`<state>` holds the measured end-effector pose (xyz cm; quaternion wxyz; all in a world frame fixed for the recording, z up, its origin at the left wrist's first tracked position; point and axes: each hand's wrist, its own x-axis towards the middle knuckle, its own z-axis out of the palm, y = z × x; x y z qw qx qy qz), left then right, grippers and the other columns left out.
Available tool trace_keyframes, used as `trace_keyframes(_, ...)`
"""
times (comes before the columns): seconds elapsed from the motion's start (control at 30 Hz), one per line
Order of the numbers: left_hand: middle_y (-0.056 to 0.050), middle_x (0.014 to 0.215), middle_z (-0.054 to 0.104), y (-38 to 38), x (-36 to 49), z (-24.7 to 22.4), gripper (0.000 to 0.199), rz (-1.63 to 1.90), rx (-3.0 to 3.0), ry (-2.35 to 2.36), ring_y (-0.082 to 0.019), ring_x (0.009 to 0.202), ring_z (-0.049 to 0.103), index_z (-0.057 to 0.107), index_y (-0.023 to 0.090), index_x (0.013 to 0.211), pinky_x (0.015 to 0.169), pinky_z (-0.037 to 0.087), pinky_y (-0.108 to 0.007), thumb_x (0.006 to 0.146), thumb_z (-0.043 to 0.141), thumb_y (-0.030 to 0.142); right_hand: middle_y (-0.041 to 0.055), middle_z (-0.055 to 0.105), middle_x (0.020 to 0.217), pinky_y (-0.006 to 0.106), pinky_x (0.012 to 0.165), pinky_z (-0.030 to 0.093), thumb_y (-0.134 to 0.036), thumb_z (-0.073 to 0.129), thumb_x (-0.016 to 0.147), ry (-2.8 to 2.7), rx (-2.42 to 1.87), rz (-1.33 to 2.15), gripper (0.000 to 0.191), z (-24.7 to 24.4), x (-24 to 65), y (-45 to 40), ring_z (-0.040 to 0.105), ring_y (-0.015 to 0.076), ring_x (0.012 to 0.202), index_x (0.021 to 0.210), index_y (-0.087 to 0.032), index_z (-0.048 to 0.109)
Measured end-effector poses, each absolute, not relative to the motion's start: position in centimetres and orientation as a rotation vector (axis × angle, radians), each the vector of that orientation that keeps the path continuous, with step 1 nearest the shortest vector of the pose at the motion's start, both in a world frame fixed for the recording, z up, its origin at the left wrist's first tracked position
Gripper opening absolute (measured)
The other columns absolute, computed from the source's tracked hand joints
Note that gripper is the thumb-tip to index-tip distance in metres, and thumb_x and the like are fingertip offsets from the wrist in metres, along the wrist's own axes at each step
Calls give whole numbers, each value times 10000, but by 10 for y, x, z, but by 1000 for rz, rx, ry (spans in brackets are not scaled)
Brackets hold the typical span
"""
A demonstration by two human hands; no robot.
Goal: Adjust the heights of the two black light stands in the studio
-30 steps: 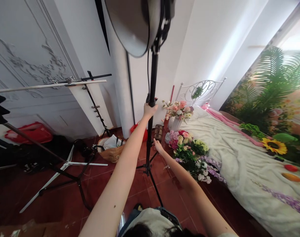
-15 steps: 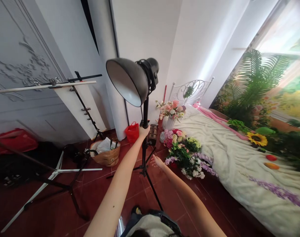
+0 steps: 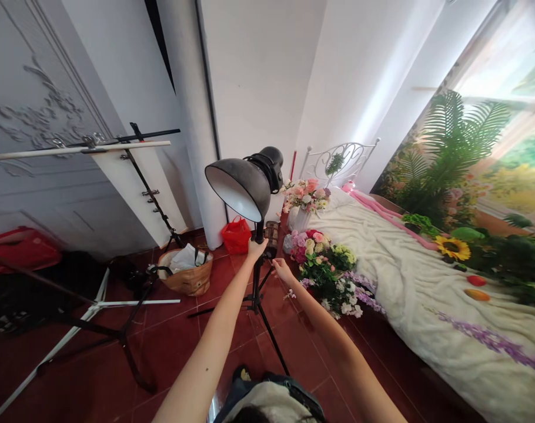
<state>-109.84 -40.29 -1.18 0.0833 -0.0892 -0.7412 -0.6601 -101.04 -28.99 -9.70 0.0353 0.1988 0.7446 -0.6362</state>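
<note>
A studio light with a dark bowl-shaped reflector sits atop a black light stand on the tiled floor. The reflector's pale inside tilts down and to the left. Just under the lamp, my left hand is wrapped round the stand's pole. To the right of the pole is my right hand, its fingers loosely bent and apart, with nothing visible in them. The hand seems clear of the pole.
Artificial flowers lie right of the stand, beside a bed with a cream blanket. Leftward are a wicker basket, a red bag, a white-legged stand and a crossbar with clamps. The stand's legs spread near my feet.
The lamp has come down and slightly right, with my left hand lower too. My right hand has risen a little, its fingers more bent than before.
</note>
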Motion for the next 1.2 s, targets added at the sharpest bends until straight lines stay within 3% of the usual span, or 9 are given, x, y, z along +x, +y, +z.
trace_keyframes(0.1, -27, 683, 679, -407, -1092, -11, 185, -2095, -273, -2221, -182, 784, 667, 680, 179, 838, 854, 527, -354, 655, 670, 203, 78, 602, 1139, 201, 526, 504, -279, 416, 888, 2467, 424, -1978, 385, -94, -1017, -288, 621, 107, 718, 1267, -214, 431)
trace_keyframes(0.2, -40, 727, 692, -407, -1086, -11, 166, -2133, -201, -2191, -181, 796, 665, 670, 175, 814, 849, 525, -354, 653, 678, 217, 76, 615, 1155, 288, 777, 542, -192, 376, 863, 2632, 167, -1883, 429, -92, -1019, -283, 623, 147, 924, 1279, -215, 480)
trace_keyframes(0.3, -49, 740, 692, -405, -1086, -12, 186, -2111, -190, -2163, -181, 784, 660, 665, 169, 832, 837, 525, -348, 652, 686, 212, 68, 590, 1247, 367, 1022, 424, -109, 351, 827, 2780, -76, -1738, 464, -96, -1019, -281, 565, 160, 1114, 1238, -213, 539)
trace_keyframes(0.43, -33, 723, 679, -403, -1091, -18, 225, -2109, -261, -2144, -171, 740, 647, 664, 176, 882, 795, 528, -337, 658, 675, 201, 88, 525, 1349, 400, 1110, 321, -85, 366, 797, 2903, -252, -1588, 513, -103, -1023, -287, 460, 173, 1266, 1275, -192, 519)
trace_keyframes(0.6, -31, 737, 676, -402, -1096, -26, 227, -2101, -241, -2137, -170, 736, 641, 661, 178, 882, 781, 525, -335, 657, 663, 204, 127, 545, 1304, 385, 1098, 329, -189, 366, 879, 2942, -173, -1583, 394, -102, -1036, -292, 473, 175, 1242, 1235, -158, 533)
trace_keyframes(0.93, -45, 770, 688, -400, -1099, -27, 145, -2037, -231, -2152, -185, 751, 645, 642, 185, 785, 797, 523, -359, 646, 667, 215, 69, 647, 1079, 303, 931, 439, -353, 390, 909, 2841, 13, -1752, 281, -99, -1041, -289, 593, 171, 1009, 1060, -207, 577)
trace_keyframes(1.2, -55, 800, 706, -399, -1095, -15, 223, -2078, -235, -2155, -199, 853, 663, 650, 185, 877, 857, 519, -372, 654, 653, 185, -25, 570, 670, 257, 661, 487, -483, 550, 810, 2716, 462, -1945, 336, -103, -1055, -295, 576, 151, 653, 1006, -210, 556)
